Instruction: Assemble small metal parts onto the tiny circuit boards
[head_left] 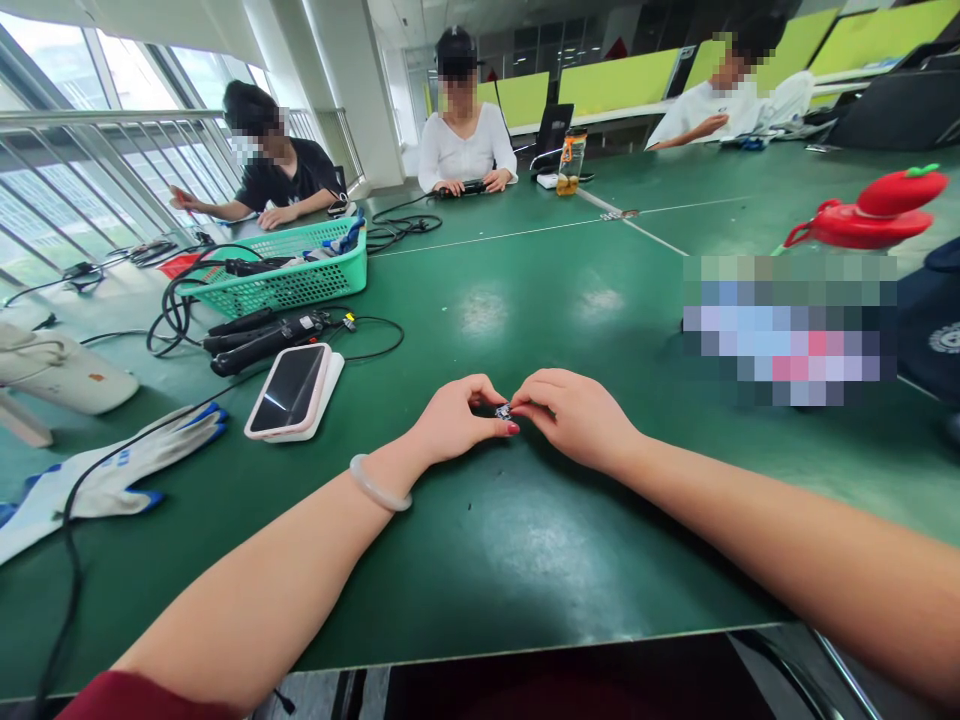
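Observation:
My left hand (pixel 461 418) and my right hand (pixel 574 412) meet over the green table (pixel 465 560), wrists low near its surface. Between their fingertips is a small black-and-white patterned piece (pixel 503 411), too small to name. The left thumb and fingers close around it from the left. From the other side, the right thumb and fingers pinch it, and the right fingertips partly hide it. A pale bangle (pixel 379 486) circles my left wrist. To the left of my left hand lies a phone (pixel 289 392) in a light case, on top of a white object.
Black-handled tools (pixel 274 335) and cables lie at the left, beside a green basket (pixel 292 280). A white-and-blue glove (pixel 112 470) rests nearer me. A red-lidded container (pixel 862 220) stands at the right, a bottle (pixel 571 165) at the back. Several people sit around the table.

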